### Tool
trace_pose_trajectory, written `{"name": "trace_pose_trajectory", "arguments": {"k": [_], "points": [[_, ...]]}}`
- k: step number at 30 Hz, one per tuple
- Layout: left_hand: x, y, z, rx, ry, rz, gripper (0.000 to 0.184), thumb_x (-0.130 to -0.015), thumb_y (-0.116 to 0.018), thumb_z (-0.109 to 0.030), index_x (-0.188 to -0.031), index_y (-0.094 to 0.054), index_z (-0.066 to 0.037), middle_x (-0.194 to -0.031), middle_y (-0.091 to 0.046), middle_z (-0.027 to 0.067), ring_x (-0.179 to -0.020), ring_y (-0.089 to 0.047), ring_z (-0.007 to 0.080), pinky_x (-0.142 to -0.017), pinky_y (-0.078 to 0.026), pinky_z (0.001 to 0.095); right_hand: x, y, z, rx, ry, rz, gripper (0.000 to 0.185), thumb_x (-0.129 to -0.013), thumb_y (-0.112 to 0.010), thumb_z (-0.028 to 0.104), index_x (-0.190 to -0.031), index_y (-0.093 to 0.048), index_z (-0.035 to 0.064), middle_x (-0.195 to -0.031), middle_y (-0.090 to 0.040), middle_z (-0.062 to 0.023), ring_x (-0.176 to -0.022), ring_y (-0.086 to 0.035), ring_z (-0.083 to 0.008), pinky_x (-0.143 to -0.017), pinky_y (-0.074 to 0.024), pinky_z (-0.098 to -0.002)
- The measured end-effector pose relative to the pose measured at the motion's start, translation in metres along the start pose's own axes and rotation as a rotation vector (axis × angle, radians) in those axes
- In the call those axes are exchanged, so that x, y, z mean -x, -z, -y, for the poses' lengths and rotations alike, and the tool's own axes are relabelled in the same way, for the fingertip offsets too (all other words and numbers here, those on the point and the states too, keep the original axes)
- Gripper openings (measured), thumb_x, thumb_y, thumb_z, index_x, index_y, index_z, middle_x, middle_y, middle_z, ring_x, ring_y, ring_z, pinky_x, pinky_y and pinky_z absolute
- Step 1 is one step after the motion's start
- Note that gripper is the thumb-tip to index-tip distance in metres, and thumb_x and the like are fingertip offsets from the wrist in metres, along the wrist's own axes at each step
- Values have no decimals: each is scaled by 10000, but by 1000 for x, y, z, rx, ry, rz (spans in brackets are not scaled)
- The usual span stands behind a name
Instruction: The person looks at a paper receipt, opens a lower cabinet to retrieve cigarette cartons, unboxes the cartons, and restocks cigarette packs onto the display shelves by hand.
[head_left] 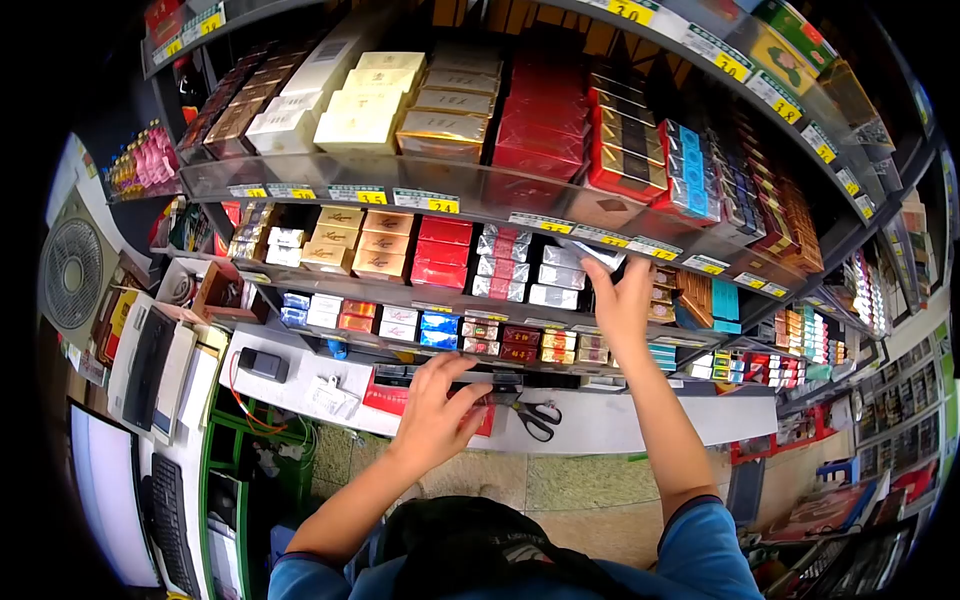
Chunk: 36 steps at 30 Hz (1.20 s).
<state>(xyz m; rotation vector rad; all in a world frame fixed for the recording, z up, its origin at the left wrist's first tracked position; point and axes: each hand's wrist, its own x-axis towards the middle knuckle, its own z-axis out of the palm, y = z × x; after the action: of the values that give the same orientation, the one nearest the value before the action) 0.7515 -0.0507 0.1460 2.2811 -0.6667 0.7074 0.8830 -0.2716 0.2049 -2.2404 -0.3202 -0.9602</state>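
My right hand [622,305] reaches into the middle shelf row. Its thumb and fingers are closed on a silver-white cigarette pack [596,256], which is tilted and partly hidden by the hand. Silver packs [557,276] stand in a column just to its left, beside silver packs with a red band [503,265]. Lower down, my left hand [436,408] hovers over the white counter, fingers bent and apart, with nothing visible in it. Near it lie a red printed sheet [392,396] and black-handled scissors [539,419].
Shelves of cigarette packs with a clear front rail [340,180] and price tags curve around me. To the left are a fan [76,265], a printer [150,370], a keyboard [172,510] and a monitor [105,490]. A black device [263,364] sits on the white counter [640,415].
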Motion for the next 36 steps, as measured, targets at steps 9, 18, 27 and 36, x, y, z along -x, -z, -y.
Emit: {"name": "trace_pose_trajectory", "arguments": {"k": [9,18,27,36], "points": [[94,-50,77,-206,306,282,573,-641,-716,-220,-1143,-471,-96,-1187,-405,115,-1146,-350,325,-910,-316,489,-29,-5,10,327,333,258,278,-853,-499,207,-787,-596,-45,-699,-565,-232,-708,-544,-407,-667,-425,-434],[91,-40,89,-456,398,229,632,-662,-698,-240,-1204,-410,-88,-1182,-397,122,-1142,-351,330,-907,-298,523,-41,7,33,395,238,693,313,-855,-488,265,-1061,-541,36,-903,-578,-208,-849,-544,-366,-749,-424,-429],[95,-35,130,-172,496,142,134,-732,-607,-166,-766,-621,-37,-1045,-529,102,-1030,-461,299,-831,-386,437,140,-31,54,-300,429,471,147,-706,-605,36,-845,-624,81,-792,-596,-66,-719,-596,-211,-608,-498,-299],[100,-42,143,-74,419,195,68,-605,-655,-58,-629,-604,-19,-1110,-508,179,-1077,-443,345,-892,-388,390,187,-174,33,-37,72,942,549,-687,-687,186,-1169,-439,106,-1118,-520,-145,-943,-562,-296,-733,-477,-400]]}}
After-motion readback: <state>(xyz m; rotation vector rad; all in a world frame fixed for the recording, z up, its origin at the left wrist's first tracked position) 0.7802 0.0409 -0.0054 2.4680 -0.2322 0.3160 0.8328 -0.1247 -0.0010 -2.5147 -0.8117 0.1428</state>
